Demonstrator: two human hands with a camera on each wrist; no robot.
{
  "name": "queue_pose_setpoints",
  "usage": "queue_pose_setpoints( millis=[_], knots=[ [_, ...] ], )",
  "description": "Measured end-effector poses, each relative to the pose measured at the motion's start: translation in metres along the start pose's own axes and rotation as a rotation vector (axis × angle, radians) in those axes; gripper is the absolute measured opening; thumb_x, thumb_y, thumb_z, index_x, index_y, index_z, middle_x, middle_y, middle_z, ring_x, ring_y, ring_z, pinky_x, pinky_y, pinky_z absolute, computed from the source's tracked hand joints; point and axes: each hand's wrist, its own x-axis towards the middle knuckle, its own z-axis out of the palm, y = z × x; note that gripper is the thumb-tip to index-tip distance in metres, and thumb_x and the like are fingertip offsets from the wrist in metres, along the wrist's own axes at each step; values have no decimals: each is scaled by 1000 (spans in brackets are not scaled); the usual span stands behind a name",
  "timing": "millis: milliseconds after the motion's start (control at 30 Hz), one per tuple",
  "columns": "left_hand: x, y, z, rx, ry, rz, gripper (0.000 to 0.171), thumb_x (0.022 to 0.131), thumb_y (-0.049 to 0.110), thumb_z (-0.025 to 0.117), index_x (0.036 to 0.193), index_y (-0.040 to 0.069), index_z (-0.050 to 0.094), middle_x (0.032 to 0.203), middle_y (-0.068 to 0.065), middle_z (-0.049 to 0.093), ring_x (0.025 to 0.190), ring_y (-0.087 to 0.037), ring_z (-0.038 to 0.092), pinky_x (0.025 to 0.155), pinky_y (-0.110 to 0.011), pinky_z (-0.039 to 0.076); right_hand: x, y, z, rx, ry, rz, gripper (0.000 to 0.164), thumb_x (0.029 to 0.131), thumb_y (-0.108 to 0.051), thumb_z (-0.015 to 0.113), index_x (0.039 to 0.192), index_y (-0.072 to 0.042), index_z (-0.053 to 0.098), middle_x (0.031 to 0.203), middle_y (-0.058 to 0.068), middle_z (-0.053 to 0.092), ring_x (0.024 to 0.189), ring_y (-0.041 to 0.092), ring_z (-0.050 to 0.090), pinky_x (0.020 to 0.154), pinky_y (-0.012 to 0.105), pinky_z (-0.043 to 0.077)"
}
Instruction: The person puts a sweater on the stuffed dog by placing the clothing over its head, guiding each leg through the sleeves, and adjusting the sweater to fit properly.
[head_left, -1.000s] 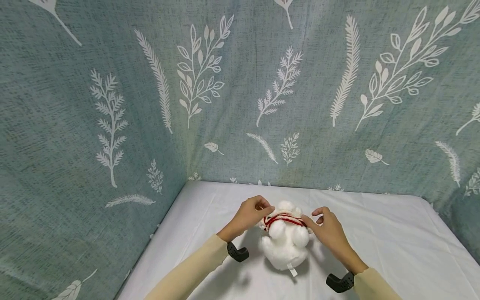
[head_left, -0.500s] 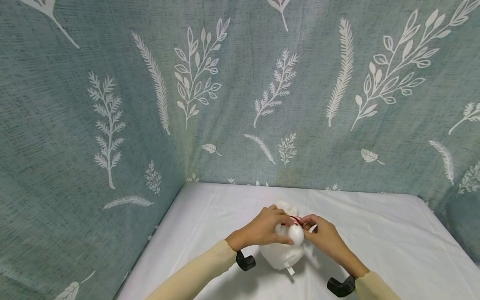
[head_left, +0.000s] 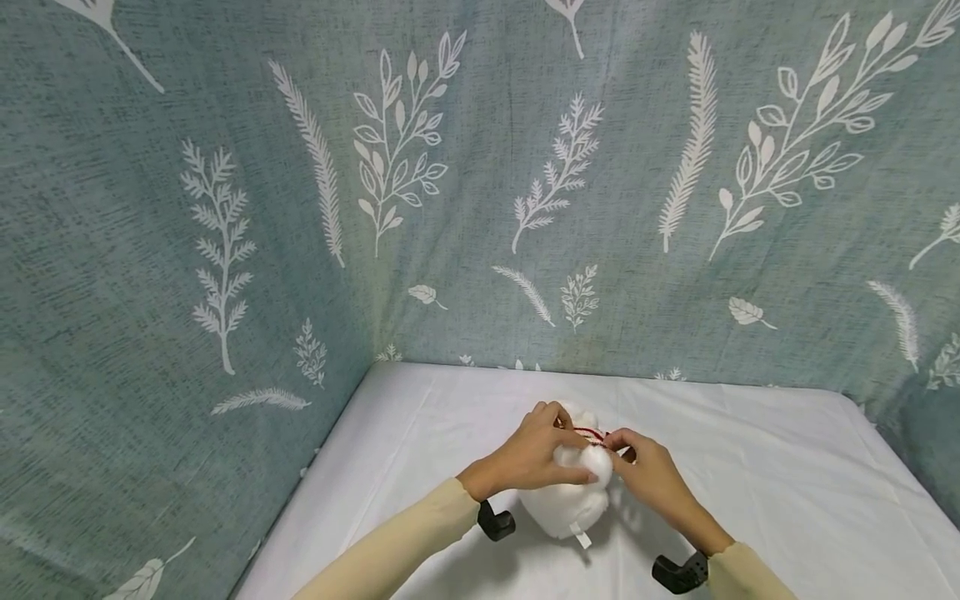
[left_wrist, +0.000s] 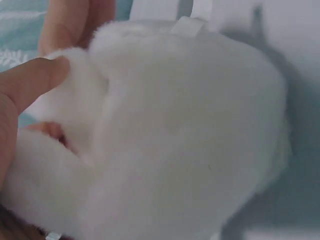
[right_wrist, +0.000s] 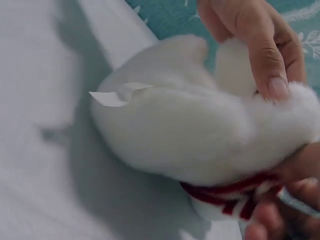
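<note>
A white plush toy (head_left: pixel 558 507) lies on the white-covered table with its small tag (head_left: pixel 581 537) toward me. Round its neck runs a red-and-white striped knitted scarf (right_wrist: pixel 239 196), partly hidden by the hands. My left hand (head_left: pixel 531 454) reaches over the toy from the left and grips it, the thumb against a stubby limb (left_wrist: pixel 75 95) and the fingers up by the scarf. At the toy's right side, my right hand (head_left: pixel 651 473) pinches the scarf near its end with thumb and forefinger.
A white cloth (head_left: pixel 765 492) covers the table. Blue-green curtains (head_left: pixel 465 208) with white leaf prints stand close behind it and along the left side. Each wrist carries a black camera mount (head_left: pixel 681 573).
My left hand has moved right and down from the scarf's left side onto the toy's front. The right hand's fingers have closed in on the scarf. The toy has turned slightly.
</note>
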Motion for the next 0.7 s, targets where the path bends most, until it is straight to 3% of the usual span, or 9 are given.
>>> queue_pose_setpoints(
  millis=[133, 233, 400, 533, 700],
  knots=[
    [2, 2, 4, 28, 27, -22, 31, 84, 54, 80, 102, 29, 81, 117, 6, 61, 99, -9, 45, 81, -25, 35, -1, 0, -1, 102, 28, -47, 4, 100, -13, 67, 104, -14, 68, 90, 1, 67, 73, 15, 58, 59, 28, 50],
    [3, 6, 5, 62, 36, -39, 30, 84, 54, 80, 97, 27, 79, 116, 8, 66, 101, -9, 49, 79, -25, 37, -2, 1, -1, 115, 54, -106, 3, 100, -14, 67, 103, -14, 67, 89, -1, 67, 75, 13, 58, 62, 27, 48],
    [7, 10, 9, 98, 50, -81, 27, 81, 51, 81, 86, 25, 73, 92, 14, 66, 86, -6, 49, 70, -21, 36, -4, 4, -2, 167, 84, -176, 4, 101, -15, 68, 101, -11, 66, 89, 1, 66, 76, 13, 57, 64, 26, 46],
    [11, 9, 9, 66, 80, -143, 33, 78, 45, 85, 73, 22, 61, 69, 15, 52, 71, -6, 45, 60, -19, 35, -5, 5, -3, 238, 27, -220, 5, 102, -14, 66, 104, -10, 65, 88, 7, 66, 69, 12, 55, 60, 27, 46],
    [16, 9, 10, 3, 94, -212, 46, 76, 50, 89, 74, 22, 52, 63, 14, 46, 66, -5, 44, 55, -19, 34, -6, 3, -7, 228, -12, -243, 4, 102, -12, 66, 106, -11, 65, 88, 8, 66, 66, 13, 56, 59, 28, 46]
  ],
)
